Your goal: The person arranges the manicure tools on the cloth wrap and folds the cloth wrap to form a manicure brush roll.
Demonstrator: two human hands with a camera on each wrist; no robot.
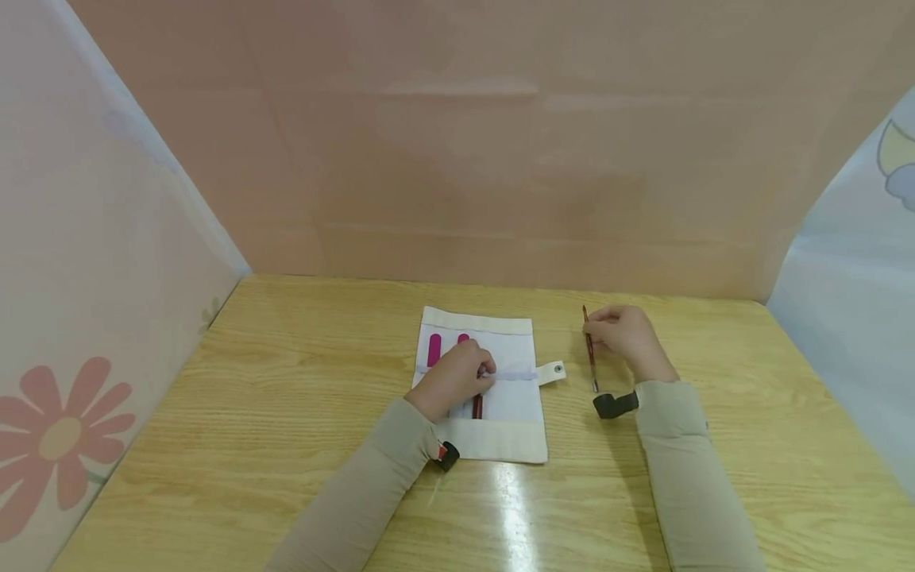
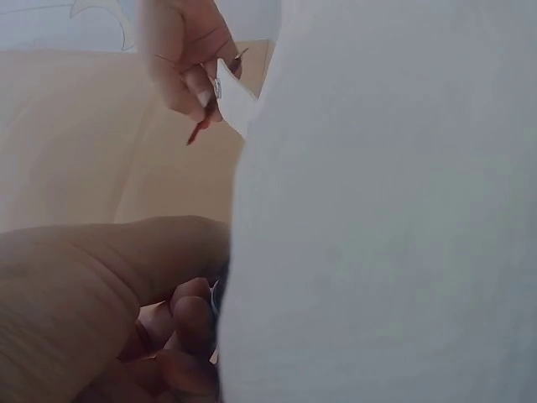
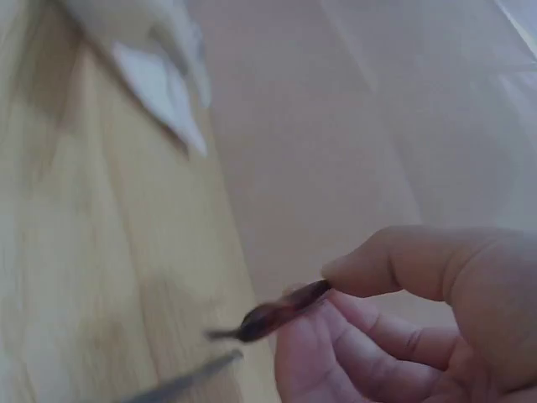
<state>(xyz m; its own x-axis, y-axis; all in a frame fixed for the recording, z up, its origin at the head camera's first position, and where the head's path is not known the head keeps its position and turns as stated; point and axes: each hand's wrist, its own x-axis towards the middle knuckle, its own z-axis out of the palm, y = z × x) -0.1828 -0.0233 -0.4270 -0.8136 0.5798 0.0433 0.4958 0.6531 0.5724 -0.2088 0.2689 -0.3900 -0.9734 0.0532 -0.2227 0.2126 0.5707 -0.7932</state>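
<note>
A white fabric tool case (image 1: pixel 509 401) lies unfolded on the table, with a pale lavender band across its middle. Two magenta round-ended pieces (image 1: pixel 434 349) show in its upper left part, and a dark red handle (image 1: pixel 477 407) lies lower down. My left hand (image 1: pixel 457 377) bends over the case and pinches it at the band; its fingertips are partly hidden. To the right of the case, my right hand (image 1: pixel 623 338) pinches a slim dark red tool (image 1: pixel 590 349) with a grey tip, between thumb and fingers. The right wrist view shows this red tool (image 3: pixel 281 315) close up.
A short tab (image 1: pixel 552 372) with a metal snap sticks out from the case's right edge. The wooden table (image 1: pixel 300 357) runs back to a brown backdrop (image 1: pixel 457 183). Patterned sheets (image 1: pixel 86 238) hang at both sides.
</note>
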